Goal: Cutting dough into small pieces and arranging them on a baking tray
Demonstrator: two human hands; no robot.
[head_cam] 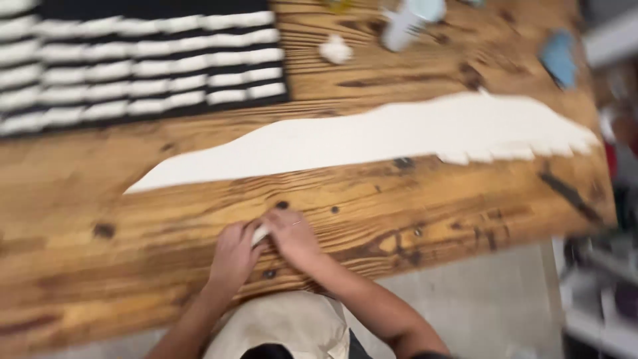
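Seemingly small white dough piece (260, 233), blurred

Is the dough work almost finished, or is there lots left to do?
Many white rolled pieces already sit in rows on the black tray. The left hand and right hand hold one small piece between them. A long dough sheet still lies on the table, so plenty looks left.

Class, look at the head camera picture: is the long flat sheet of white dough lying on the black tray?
No: the long sheet of white dough lies on the bare wooden table, while the black tray holds rows of small white pieces.
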